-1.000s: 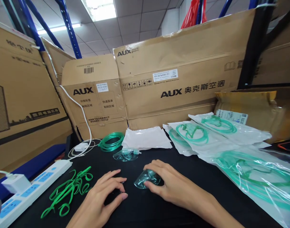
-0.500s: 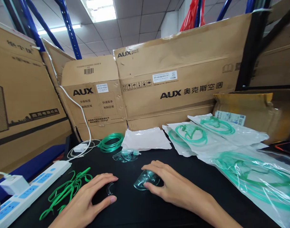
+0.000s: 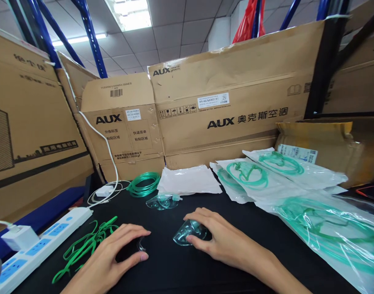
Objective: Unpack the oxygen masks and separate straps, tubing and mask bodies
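My right hand point(image 3: 216, 237) rests on the black table point(image 3: 180, 269) with its fingers curled over a clear plastic mask piece point(image 3: 187, 233). My left hand point(image 3: 113, 257) lies to the left of it, thumb and forefinger pinching a small clear plastic part point(image 3: 139, 244). Just left of that hand lies a bunch of green elastic straps point(image 3: 85, 245). Behind the hands sits a second clear mask piece point(image 3: 162, 201).
A green tubing coil point(image 3: 144, 183) and a stack of empty clear bags point(image 3: 188, 179) lie at the back. Sealed bags with green tubing point(image 3: 312, 204) fill the right side. A white power strip point(image 3: 39, 245) runs along the left edge. Cardboard boxes point(image 3: 229, 94) wall the table.
My left hand has drawn back toward me and to the left, and now pinches the small clear part. My right hand has stayed on the mask piece.
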The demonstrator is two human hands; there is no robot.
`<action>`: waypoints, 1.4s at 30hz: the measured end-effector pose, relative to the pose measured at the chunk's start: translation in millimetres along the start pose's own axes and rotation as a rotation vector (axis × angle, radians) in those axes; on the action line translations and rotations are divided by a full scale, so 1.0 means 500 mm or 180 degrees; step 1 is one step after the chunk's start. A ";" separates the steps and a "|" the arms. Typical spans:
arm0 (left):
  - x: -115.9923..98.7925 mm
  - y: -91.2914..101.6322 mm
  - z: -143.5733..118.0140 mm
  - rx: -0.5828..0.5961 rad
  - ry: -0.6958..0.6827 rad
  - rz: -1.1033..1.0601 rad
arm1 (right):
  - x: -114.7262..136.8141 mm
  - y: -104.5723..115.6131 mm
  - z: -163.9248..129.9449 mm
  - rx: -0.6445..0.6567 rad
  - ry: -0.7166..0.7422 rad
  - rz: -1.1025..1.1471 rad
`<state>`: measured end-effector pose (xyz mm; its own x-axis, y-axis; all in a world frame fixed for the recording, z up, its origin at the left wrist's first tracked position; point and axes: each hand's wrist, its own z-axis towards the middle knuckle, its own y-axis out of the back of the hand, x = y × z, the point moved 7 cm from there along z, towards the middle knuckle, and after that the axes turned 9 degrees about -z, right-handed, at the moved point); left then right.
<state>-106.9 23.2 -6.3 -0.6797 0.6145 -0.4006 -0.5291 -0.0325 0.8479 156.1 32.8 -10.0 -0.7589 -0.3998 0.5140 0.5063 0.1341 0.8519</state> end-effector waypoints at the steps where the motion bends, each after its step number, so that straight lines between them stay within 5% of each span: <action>1: 0.001 0.003 -0.001 0.0050 -0.0013 0.0033 | 0.001 0.001 -0.001 0.0001 -0.0001 0.0014; 8: -0.004 0.016 0.009 0.0281 0.0046 0.0036 | 0.010 0.006 0.001 0.0011 0.0042 0.0027; 19: -0.027 0.006 0.032 0.0138 -0.0098 -0.0089 | 0.009 0.005 0.001 0.0034 0.0018 -0.0040; 42: 0.061 0.026 -0.003 0.0584 0.0063 -0.0188 | 0.006 0.007 0.000 -0.0094 0.0094 0.0115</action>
<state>-135.4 40.3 -8.3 -0.6612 0.5953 -0.4567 -0.4681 0.1484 0.8711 155.8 32.0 -5.5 -0.7278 -0.4217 0.5408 0.5454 0.1221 0.8293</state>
